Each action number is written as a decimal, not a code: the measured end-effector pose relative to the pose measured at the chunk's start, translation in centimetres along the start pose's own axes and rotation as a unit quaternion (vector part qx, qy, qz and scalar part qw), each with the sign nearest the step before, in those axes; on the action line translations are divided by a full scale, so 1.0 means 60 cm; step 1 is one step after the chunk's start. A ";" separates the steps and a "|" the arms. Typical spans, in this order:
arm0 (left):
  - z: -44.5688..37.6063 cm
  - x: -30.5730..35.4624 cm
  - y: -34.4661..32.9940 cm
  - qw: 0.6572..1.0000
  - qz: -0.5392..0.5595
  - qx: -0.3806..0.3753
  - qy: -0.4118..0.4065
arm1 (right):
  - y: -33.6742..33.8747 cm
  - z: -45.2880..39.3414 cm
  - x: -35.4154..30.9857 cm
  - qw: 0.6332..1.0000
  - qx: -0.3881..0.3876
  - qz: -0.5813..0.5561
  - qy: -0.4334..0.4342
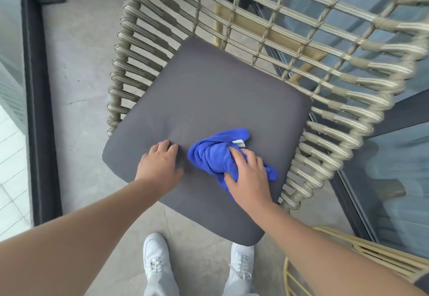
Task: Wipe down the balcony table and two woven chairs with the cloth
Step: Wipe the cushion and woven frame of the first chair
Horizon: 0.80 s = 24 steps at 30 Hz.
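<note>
Wiping the seat of one chair looks like the step in hand. Blue cloth (214, 155), bunched, lies on the grey cushion (209, 100) at centre-right of the frame, near its right edge. Right hand (249, 177) on top, fingers curled into the folds and gripping it. Left hand (160, 164) just beside the cloth, fingers straight, flat on the cushion, likely steadying it.

Woven chair (301, 47) fills the upper frame; its back and sides show no contact with the cloth. Yellow frame (348, 258) at lower right, perhaps the second chair; cannot tell. Table not in view.

Next move, by my judgement: sweep across the remaining cushion, then the woven strands, which want a looser cloth pushed along each band.
</note>
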<state>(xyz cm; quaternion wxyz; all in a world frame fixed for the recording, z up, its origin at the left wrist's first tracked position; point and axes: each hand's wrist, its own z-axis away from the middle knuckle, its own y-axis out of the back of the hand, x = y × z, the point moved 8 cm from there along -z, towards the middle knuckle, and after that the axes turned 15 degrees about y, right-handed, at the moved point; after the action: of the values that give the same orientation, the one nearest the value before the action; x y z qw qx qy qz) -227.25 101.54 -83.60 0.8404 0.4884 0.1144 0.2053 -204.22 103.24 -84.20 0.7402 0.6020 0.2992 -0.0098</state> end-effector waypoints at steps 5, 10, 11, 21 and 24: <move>0.014 0.026 0.066 0.999 0.050 0.005 0.000 | 0.071 -0.019 -0.014 0.935 0.036 -0.318 -0.154; 0.065 0.058 0.154 0.977 0.206 0.049 0.016 | 0.169 -0.025 -0.082 0.863 0.070 -0.470 -0.170; 0.076 0.063 0.173 0.966 0.253 0.044 0.027 | 0.190 -0.027 -0.097 0.858 0.068 -0.482 -0.164; 0.246 0.075 0.382 0.750 0.647 -0.074 0.118 | 0.402 -0.018 -0.297 0.818 -0.009 -0.571 -0.069; 0.308 0.057 0.441 0.717 0.680 -0.082 0.130 | 0.466 -0.002 -0.345 0.818 -0.047 -0.573 -0.033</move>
<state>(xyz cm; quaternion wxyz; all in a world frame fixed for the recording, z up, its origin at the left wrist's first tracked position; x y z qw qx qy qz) -223.14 100.40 -51.41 0.4879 0.3322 -0.1582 0.7915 -210.76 103.88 -50.05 0.6376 0.2856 0.5658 -0.4378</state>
